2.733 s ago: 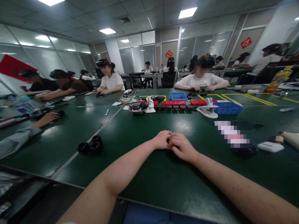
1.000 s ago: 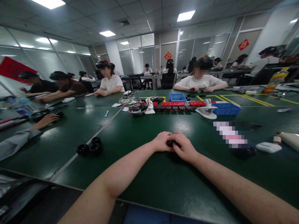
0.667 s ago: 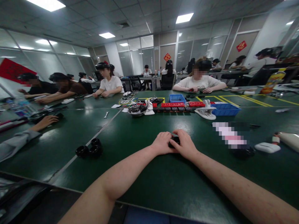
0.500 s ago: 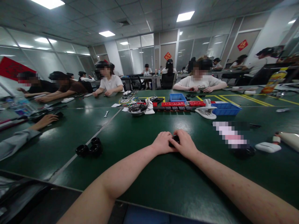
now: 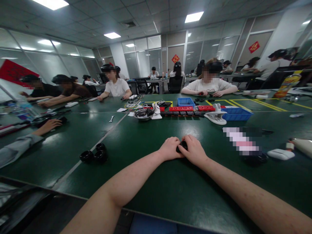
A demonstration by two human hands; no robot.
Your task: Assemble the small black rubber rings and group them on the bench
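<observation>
Both my hands are closed around a small glossy black round piece (image 5: 182, 147) on the green table in front of me. My left hand (image 5: 170, 148) grips it from the left, and my right hand (image 5: 194, 149) wraps it from the right with the thumb across its near side. Fingers cover most of the piece, so its exact kind cannot be made out. Off to the left, three similar black round pieces (image 5: 100, 156) stand close together on the tabletop.
A small wrench (image 5: 111, 119) lies at mid left. Further back are a metal bowl (image 5: 143, 115) with cables, a white clamp (image 5: 216, 115), red power strips (image 5: 181, 108) and blue bins (image 5: 236, 113). A white case (image 5: 281, 154) lies right. A co-worker's hand (image 5: 52, 125) is at left.
The whole view has shifted very slightly. My hands stay around the black piece in almost the same pose. Across the table, a person's hand at left has moved a little rightward.
</observation>
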